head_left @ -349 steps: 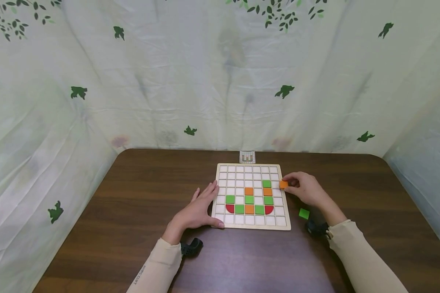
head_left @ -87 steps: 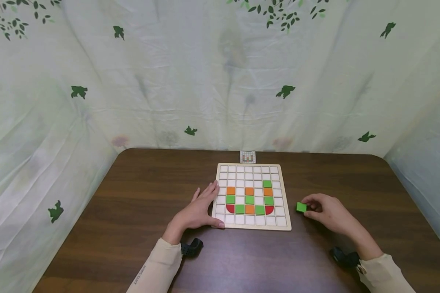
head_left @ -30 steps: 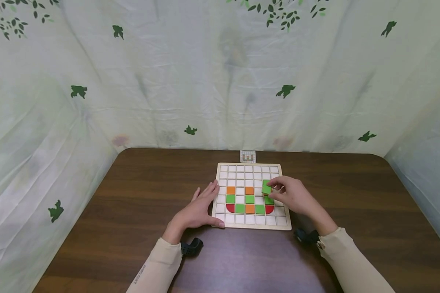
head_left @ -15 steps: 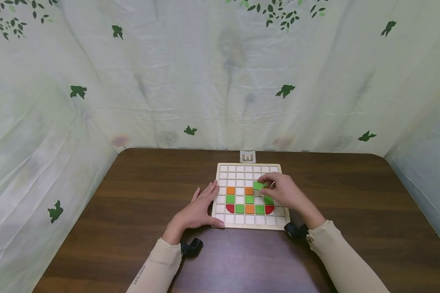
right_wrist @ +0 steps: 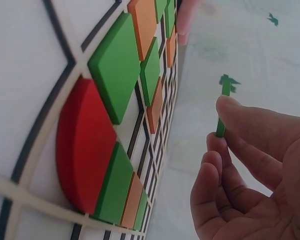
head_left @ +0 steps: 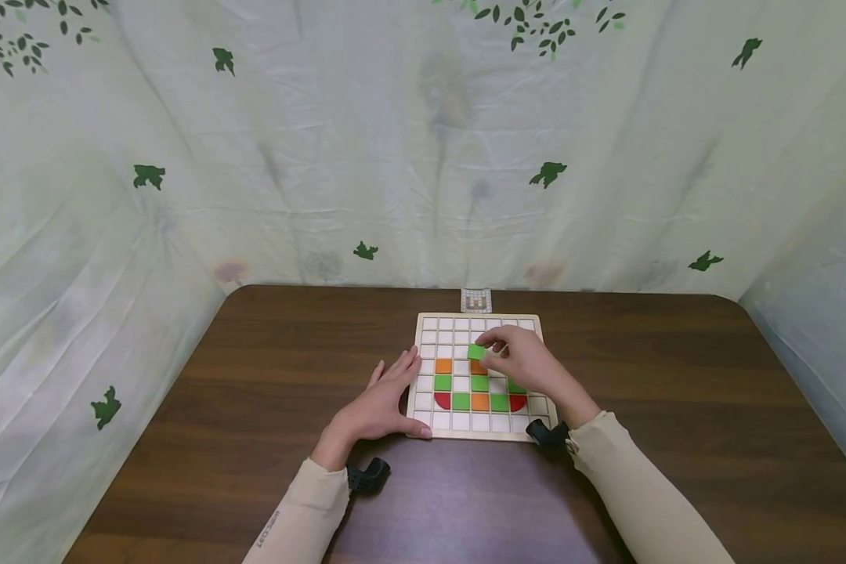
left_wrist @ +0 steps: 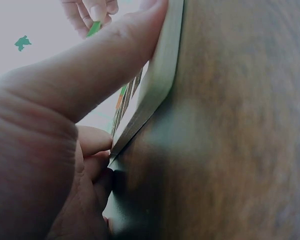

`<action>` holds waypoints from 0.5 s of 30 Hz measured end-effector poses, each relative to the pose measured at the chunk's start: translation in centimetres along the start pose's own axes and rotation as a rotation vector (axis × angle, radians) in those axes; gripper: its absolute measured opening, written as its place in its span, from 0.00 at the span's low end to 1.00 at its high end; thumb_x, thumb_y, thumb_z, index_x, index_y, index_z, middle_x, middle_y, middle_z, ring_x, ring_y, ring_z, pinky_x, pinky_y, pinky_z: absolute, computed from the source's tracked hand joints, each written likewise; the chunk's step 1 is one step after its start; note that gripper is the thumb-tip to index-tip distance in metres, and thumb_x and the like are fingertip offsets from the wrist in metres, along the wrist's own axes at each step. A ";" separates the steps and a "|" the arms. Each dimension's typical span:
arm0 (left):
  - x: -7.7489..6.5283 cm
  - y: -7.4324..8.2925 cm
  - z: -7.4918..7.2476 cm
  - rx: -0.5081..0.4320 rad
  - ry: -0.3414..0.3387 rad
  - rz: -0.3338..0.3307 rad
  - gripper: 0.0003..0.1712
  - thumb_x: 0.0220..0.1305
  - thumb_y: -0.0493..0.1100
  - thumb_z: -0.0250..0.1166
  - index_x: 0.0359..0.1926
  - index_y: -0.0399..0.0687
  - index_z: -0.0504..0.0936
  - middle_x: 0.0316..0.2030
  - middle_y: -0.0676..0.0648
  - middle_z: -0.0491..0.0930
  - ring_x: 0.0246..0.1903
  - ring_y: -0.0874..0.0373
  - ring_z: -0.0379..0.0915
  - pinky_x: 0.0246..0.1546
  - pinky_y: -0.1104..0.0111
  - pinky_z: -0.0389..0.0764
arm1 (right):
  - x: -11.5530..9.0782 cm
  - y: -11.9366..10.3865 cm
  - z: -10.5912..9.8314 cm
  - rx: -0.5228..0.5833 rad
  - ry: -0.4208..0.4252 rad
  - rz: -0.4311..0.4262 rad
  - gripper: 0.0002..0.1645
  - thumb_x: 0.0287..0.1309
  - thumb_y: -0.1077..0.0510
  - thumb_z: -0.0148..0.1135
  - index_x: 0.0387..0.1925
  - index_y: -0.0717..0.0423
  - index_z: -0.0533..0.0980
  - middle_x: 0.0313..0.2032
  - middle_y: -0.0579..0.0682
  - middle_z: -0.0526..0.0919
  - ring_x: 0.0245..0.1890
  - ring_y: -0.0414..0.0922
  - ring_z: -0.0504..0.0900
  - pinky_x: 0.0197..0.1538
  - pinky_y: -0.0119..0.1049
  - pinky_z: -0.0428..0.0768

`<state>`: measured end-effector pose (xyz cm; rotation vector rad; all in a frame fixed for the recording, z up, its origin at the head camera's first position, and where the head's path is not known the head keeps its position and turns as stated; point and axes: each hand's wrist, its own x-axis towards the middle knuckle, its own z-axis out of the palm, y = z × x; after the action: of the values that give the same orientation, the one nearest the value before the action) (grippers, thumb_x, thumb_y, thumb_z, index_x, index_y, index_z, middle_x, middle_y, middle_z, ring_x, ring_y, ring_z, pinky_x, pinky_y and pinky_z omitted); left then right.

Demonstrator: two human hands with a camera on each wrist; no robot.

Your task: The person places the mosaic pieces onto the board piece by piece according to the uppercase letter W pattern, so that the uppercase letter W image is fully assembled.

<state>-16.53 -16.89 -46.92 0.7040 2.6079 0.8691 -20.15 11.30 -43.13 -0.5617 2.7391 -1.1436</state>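
My right hand (head_left: pixel 525 364) pinches a green square tile (head_left: pixel 475 352) between thumb and fingers, above the middle column of a white grid board (head_left: pixel 479 421). In the right wrist view the tile (right_wrist: pixel 223 110) is held edge-on, apart from the board. Beneath it, an orange tile (head_left: pixel 477 366) is partly covered. My left hand (head_left: pixel 377 407) rests along the board's left side, its thumb at the near left corner. Green, orange and red quarter-round tiles sit on the board, including an orange tile (head_left: pixel 443 366) on the left. My right hand hides the upper right tiles in the head view.
A small card (head_left: pixel 475 301) printed with a grid pattern lies behind the board at the table's back edge. The brown wooden table (head_left: pixel 310 345) extends around the board. A pale curtain (head_left: pixel 366 157) with green leaf shapes hangs behind and at the sides.
An orange tile now lies at the left column's top. The green tile was picked up from the table right of the board and carried left across it. My left hand stays put.
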 end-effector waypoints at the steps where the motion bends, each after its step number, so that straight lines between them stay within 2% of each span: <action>1: 0.0 0.0 0.0 0.000 0.000 -0.002 0.70 0.48 0.63 0.79 0.79 0.40 0.46 0.80 0.46 0.36 0.79 0.52 0.29 0.74 0.46 0.31 | 0.2 -0.1 0.1 -0.004 -0.001 0.003 0.16 0.61 0.61 0.68 0.51 0.56 0.84 0.46 0.49 0.85 0.43 0.47 0.79 0.48 0.43 0.80; 6: 0.0 0.0 0.0 0.000 -0.004 -0.009 0.70 0.49 0.63 0.78 0.80 0.40 0.46 0.80 0.46 0.36 0.79 0.52 0.29 0.74 0.46 0.30 | 0.9 -0.4 0.5 -0.021 -0.003 0.026 0.16 0.61 0.60 0.67 0.52 0.55 0.84 0.46 0.49 0.85 0.42 0.47 0.80 0.49 0.44 0.80; 15: 0.0 0.0 -0.1 0.004 -0.005 -0.006 0.70 0.49 0.63 0.78 0.79 0.40 0.46 0.80 0.46 0.36 0.79 0.52 0.29 0.74 0.46 0.31 | 2.5 -0.4 1.7 -0.022 0.000 0.013 0.16 0.60 0.60 0.68 0.50 0.56 0.84 0.44 0.49 0.86 0.42 0.46 0.81 0.48 0.43 0.81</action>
<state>-16.57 -16.95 -46.90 0.6977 2.6068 0.8598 -21.91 8.98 -43.92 -0.5460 2.7541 -1.1124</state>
